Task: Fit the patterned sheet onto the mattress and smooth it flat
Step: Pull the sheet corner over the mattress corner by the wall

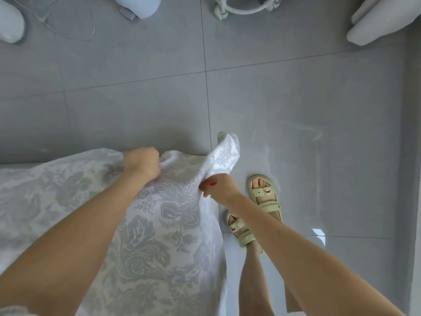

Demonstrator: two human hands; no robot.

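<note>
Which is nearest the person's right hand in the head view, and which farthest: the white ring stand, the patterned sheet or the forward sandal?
1. patterned sheet: pinched at its edge by the right hand.
2. forward sandal: on the floor just right of that hand.
3. white ring stand: far across the tiles, at the top edge.

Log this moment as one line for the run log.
phase: fitting corner | left hand: grips patterned sheet | right hand: pinches its edge | sheet corner: raised, not smoothed
</note>
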